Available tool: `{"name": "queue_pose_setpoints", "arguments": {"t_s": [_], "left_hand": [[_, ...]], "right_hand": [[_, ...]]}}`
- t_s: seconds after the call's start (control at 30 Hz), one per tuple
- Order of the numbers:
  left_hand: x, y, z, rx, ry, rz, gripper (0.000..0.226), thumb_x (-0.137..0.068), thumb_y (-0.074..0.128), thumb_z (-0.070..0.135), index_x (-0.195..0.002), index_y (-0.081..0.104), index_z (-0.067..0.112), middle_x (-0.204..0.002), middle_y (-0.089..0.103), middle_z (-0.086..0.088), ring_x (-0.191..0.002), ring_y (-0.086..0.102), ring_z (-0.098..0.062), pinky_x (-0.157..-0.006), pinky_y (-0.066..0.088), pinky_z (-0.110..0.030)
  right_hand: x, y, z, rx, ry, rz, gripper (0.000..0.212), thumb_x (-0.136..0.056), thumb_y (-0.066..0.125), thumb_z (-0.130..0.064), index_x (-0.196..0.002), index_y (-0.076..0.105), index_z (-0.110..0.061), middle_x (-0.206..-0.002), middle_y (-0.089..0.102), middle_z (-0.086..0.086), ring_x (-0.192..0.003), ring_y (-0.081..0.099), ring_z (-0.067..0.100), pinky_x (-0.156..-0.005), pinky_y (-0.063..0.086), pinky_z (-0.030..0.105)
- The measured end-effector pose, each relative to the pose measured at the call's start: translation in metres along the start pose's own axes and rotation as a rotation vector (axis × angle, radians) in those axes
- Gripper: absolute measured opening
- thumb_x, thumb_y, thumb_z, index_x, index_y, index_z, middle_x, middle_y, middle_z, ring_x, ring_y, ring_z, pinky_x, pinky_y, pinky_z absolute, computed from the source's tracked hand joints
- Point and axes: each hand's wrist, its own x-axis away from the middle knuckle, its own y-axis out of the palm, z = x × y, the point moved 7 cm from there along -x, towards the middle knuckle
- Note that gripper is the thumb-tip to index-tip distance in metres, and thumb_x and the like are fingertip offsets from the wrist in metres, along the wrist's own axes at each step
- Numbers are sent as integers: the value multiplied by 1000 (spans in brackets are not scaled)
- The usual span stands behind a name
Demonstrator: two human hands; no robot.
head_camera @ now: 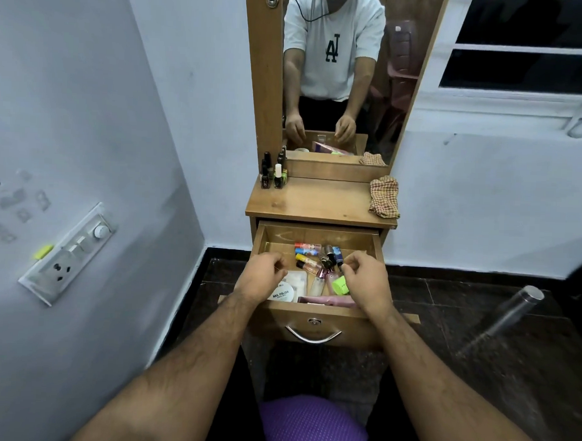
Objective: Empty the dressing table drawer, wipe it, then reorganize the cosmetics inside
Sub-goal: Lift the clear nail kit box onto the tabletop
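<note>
Both hands are over the open drawer [318,236], fingers curled. I cannot tell if the left hand [263,275] or the right hand [366,279] holds something. Cosmetics [309,259] lie inside the drawer. Behind, on the worktop [320,201], stand nail polish bottles [273,175] and lies a checked cloth [384,197].

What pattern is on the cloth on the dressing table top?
The cloth is checked, red on cream, seen in the head view.

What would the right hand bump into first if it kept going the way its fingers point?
Probably the cluster of small nail polish bottles in the middle of the open drawer. The right hand has curled fingers aimed left and slightly forward toward them. Depth is hard to judge, so it might pass just above.
</note>
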Motion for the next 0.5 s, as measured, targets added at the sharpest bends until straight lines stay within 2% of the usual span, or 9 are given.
{"name": "queue_pose_setpoints", "arguments": {"t_s": [0.1,0.23,0.37,0.5], "left_hand": [[7,5,-4,9,-34,-9,10,-92,66,19,-101,68,22,-102,69,6,-93,61,-11,-84,50,-27],[13,2,-16,32,-79,-7,12,-92,65,13,-100,68,21,-102,69,5,-93,61,-11,-82,49,-25],[12,1,-26,22,-112,-12,16,-92,63,9,-101,68,21,-105,69,3,-96,61,-13,-82,49,-25],[3,5,-23,17,-116,-26,16,-93,62,10,-103,68,21,-107,70,1,-95,62,-12,-82,52,-27]], "right_hand": [[14,3,1,35,-9,6,11,-94,61,-16,-100,70,-17,-96,70,-4,-84,61,9,-75,51,24],[25,7,7,52,-2,30,16,-93,61,-19,-107,69,-18,-103,70,-2,-89,62,12,-83,56,32],[29,13,3,63,-49,20,17,-94,61,-18,-110,68,-16,-107,69,-2,-92,60,10,-82,50,26],[22,14,3,62,-21,7,17,-93,63,-15,-109,70,-16,-106,70,-3,-92,62,9,-85,53,27]]}}
